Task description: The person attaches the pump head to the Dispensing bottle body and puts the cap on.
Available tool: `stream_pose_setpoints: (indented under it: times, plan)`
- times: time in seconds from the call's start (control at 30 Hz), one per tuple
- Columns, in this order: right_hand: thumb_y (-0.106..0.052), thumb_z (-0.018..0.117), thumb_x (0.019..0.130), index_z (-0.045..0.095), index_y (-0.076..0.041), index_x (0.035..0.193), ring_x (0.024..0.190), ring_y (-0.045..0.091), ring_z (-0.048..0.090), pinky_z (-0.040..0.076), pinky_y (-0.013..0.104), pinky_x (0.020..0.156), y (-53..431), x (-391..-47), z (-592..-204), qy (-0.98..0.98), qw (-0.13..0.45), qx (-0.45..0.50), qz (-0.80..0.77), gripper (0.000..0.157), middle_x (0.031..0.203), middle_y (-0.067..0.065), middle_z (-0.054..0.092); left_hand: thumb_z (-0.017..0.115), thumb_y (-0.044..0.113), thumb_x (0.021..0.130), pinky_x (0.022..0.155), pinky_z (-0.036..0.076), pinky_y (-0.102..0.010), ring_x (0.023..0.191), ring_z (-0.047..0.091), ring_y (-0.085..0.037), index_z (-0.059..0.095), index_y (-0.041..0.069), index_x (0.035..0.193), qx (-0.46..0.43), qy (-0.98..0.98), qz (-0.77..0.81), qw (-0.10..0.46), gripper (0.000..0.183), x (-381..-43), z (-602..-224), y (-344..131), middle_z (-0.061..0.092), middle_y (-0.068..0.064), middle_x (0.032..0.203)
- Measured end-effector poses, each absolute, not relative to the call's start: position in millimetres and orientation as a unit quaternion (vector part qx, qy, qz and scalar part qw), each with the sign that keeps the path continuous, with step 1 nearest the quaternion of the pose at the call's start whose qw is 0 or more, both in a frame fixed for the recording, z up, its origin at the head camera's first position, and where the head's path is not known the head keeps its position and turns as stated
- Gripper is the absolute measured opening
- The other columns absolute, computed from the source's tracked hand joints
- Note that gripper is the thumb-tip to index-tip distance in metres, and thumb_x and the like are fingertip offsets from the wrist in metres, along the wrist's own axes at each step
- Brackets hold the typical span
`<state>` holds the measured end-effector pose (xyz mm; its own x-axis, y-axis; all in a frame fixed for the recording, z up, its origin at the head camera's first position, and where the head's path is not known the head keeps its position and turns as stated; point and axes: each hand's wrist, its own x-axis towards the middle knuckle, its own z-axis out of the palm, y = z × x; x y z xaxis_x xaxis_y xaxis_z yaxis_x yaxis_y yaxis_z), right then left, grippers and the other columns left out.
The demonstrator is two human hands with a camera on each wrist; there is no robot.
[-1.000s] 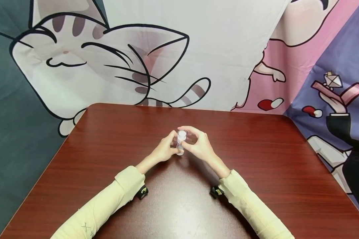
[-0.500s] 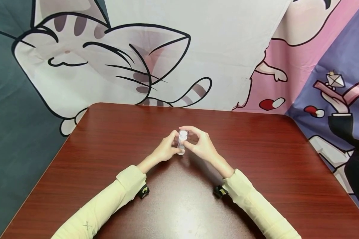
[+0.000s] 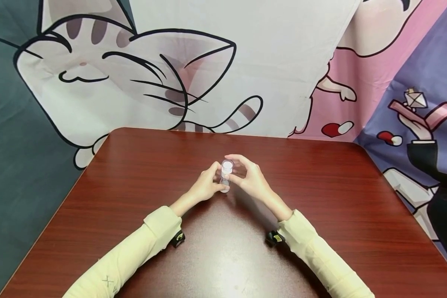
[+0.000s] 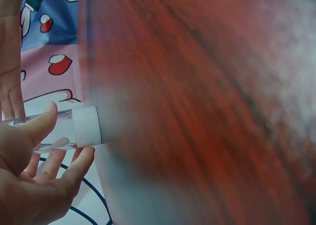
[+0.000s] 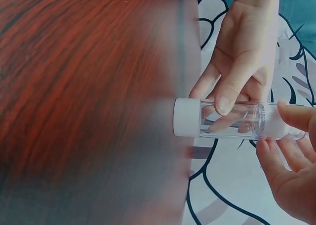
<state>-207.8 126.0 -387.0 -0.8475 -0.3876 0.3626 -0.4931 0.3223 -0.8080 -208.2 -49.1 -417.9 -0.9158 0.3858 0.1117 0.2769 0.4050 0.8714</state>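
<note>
A clear cylindrical bottle [image 3: 224,181] stands between my hands above the middle of the table, its white base [image 5: 187,117] close over the wood. My left hand [image 3: 203,186] holds its see-through lower body, thumb on one side and fingers round the other. At the upper end, my right hand [image 3: 252,182] pinches the clear cap [image 5: 297,134] around a white neck [image 5: 271,121]. In the left wrist view, the same white base [image 4: 88,126] juts past the left fingertips, while the upper part is hidden behind that hand.
The reddish-brown wooden table [image 3: 152,165] extends around both hands, with a bright glare patch near the front. Behind it hangs a cloth backdrop [image 3: 283,62] printed with a cartoon cat and figures. Dark wrist cameras sit under both pale sleeves [image 3: 160,231].
My right fingers and the clear top have risen very slightly, with more of the clear rim showing around the white. The left hand keeps its grip and has barely moved.
</note>
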Motion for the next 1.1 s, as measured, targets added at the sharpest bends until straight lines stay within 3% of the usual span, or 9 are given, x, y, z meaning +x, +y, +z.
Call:
stream_pose_setpoints:
  times: [0.33,0.53,0.73,0.93,1.1]
  plan:
    - [0.002,0.071,0.082,0.057,-0.007,0.127,0.098,0.026,0.07,0.055,0.033,0.086,127.6,-207.6,-384.7,-0.826,0.044,0.271,0.492,0.048,0.112,0.014,0.069,0.079,0.005,0.077,0.075,0.057,-0.031,0.093,0.07,-0.026,0.044,0.004,0.104,0.201,0.855,0.477,0.027,0.044,-205.7,-412.6,-44.9,0.068,-0.017,0.107]
    - [0.0,0.071,0.083,0.056,-0.009,0.13,0.103,0.025,0.068,0.054,0.032,0.09,128.5,-207.3,-383.7,-0.829,0.042,0.274,0.486,0.05,0.117,0.013,0.067,0.079,0.01,0.077,0.071,0.052,-0.028,0.083,0.067,-0.019,0.044,0.005,0.109,0.196,0.872,0.448,0.021,0.047,-205.6,-411.7,-44.1,0.068,-0.014,0.102]
    - [0.0,0.071,0.083,0.053,-0.008,0.134,0.108,0.028,0.066,0.053,0.039,0.09,132.6,-205.5,-383.2,-0.834,0.055,0.274,0.476,0.055,0.125,0.014,0.064,0.077,0.008,0.08,0.084,0.055,-0.039,0.1,0.067,-0.028,0.041,0.001,0.123,0.203,0.87,0.448,0.04,0.057,-201.7,-409.3,-44.0,0.065,-0.018,0.112]
    - [-0.001,0.073,0.082,0.053,-0.007,0.135,0.108,0.031,0.066,0.052,0.042,0.092,134.3,-204.1,-383.4,-0.831,0.054,0.274,0.48,0.057,0.126,0.016,0.063,0.075,0.005,0.081,0.089,0.054,-0.043,0.109,0.064,-0.033,0.037,-0.002,0.133,0.218,0.86,0.459,0.054,0.065,-195.7,-409.3,-49.4,0.062,-0.022,0.121]
    - [-0.005,0.076,0.08,0.052,-0.009,0.136,0.108,0.031,0.066,0.053,0.044,0.091,138.2,-202.0,-384.0,-0.834,0.054,0.266,0.48,0.061,0.125,0.015,0.064,0.072,0.008,0.084,0.095,0.049,-0.048,0.114,0.061,-0.034,0.035,0.001,0.139,0.222,0.875,0.43,0.028,0.067,-192.5,-408.3,-58.4,0.06,-0.021,0.129]
